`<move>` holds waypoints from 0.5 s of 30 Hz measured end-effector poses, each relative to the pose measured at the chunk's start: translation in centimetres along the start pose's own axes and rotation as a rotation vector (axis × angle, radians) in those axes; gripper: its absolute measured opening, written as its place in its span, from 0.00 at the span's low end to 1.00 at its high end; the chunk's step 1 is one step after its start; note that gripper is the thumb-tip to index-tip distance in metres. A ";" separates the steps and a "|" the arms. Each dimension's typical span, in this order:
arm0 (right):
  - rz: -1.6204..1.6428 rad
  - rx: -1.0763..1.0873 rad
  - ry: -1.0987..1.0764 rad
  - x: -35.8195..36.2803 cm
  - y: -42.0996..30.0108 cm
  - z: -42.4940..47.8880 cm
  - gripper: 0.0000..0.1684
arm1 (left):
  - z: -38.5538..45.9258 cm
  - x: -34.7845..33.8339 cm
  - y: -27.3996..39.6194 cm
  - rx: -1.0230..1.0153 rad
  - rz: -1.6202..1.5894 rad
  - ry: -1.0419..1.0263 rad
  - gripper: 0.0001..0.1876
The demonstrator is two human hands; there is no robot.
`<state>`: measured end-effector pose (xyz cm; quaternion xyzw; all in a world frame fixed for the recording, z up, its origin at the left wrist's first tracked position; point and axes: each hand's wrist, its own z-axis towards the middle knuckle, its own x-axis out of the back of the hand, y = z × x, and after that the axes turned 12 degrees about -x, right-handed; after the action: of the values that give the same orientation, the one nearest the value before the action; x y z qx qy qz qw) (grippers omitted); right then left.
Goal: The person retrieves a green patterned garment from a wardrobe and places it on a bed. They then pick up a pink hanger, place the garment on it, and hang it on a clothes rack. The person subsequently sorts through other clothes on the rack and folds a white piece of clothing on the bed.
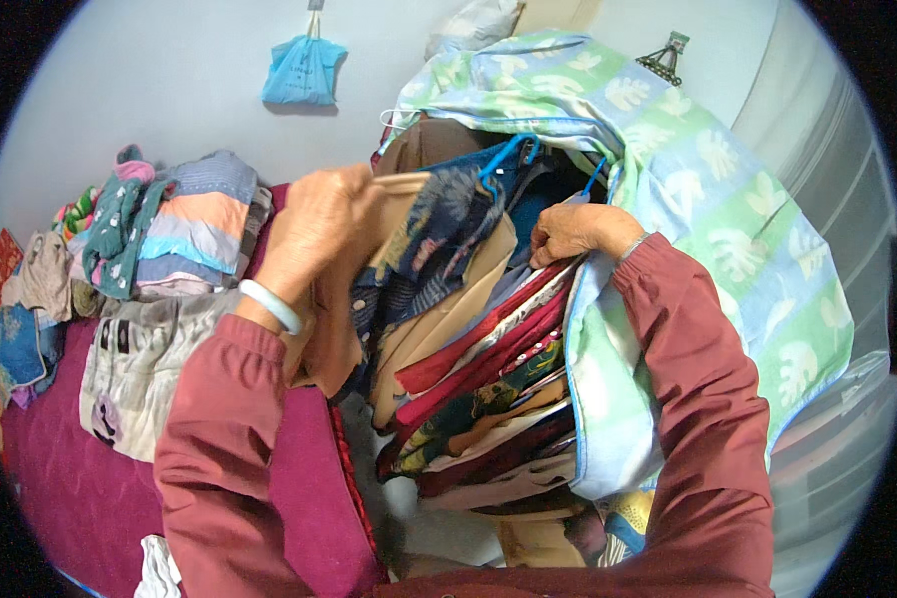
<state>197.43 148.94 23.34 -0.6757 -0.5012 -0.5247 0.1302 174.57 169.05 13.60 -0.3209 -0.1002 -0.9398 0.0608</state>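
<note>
My left hand (321, 217) is closed on a tan garment (400, 187) at the mouth of a fabric wardrobe. Beside it hangs a dark blue patterned garment (441, 232), with a blue hanger (504, 161) at its upper edge. My right hand (579, 230) has its fingers curled down against the hung clothes, near a greyish-lavender garment (493, 295); whether it grips cloth is hidden. Below it, red garments (463, 374) and several others hang packed side by side. The wardrobe's green and blue leaf-print cover (725, 247) is folded back to the right.
On the left, a magenta bed cover (82, 404) bears a pile of folded clothes (194, 217) and a grey-white garment (142, 374). A blue bag (304, 71) hangs on the wall. Pale curtains (830, 187) hang at right. More fabric items (628, 519) lie below the hung clothes.
</note>
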 end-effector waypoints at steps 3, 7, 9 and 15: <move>0.000 0.020 0.033 0.1 -0.2 0.2 0.23 | 0.8 -2.1 2.4 0.001 -0.086 -0.035 0.14; -0.029 0.073 0.058 -0.3 0.0 0.7 0.22 | 2.0 -4.1 4.6 0.055 -0.131 -0.007 0.14; -0.013 0.062 0.062 -0.3 0.0 0.9 0.23 | 2.7 -5.4 4.7 0.050 -0.157 0.027 0.14; 0.002 0.038 0.074 -0.7 -0.4 0.9 0.24 | 4.0 -8.1 5.5 0.016 -0.181 0.141 0.13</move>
<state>197.65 149.39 22.18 -0.6538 -0.5053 -0.5394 0.1621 184.28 165.01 12.58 -0.2432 -0.1318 -0.9609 -0.0151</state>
